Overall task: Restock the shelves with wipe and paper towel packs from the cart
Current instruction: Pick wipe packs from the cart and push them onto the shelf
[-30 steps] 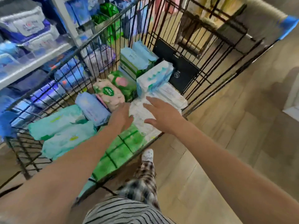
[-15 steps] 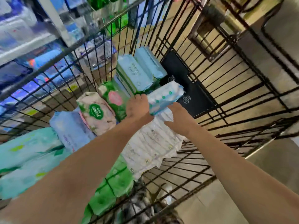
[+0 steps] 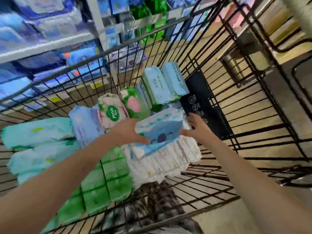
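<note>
At far left, blurred shelves (image 3: 50, 46) carry blue and white packs, beside the black wire cart (image 3: 152, 29). Inside the cart, at its left side, lie two long teal packs (image 3: 37, 132), one in front of the other. Next to them a lilac pack (image 3: 84, 122) stands on its edge, touching a pink pack (image 3: 113, 112) with a round green label. Nearer to the camera, green packs (image 3: 108, 179) lie flat along the near wall of the cart.

The left hand (image 3: 128, 130) reaches over these packs and grips the left end of the koala pack (image 3: 160, 127), a blue pack with a small face printed on it. Its thumb is curled along the near lower edge, and its fingers are hidden behind the pack. The koala pack is tilted, with its far end higher. It hangs just above a white pack (image 3: 168, 157), which lies flat in the middle of the cart; I cannot tell if the two touch. Behind them a green pack with a pink label (image 3: 135, 102) and pale blue packs (image 3: 162, 83) stand upright.

The right hand (image 3: 197, 127) holds the right end of the koala pack. The thumb touches its lower right corner, and the fingers, slightly spread and only a little bent, lie at its far right edge; blur hides how firmly they close. Just behind this hand a black panel (image 3: 202, 98) leans on the right wall of the cart.
</note>
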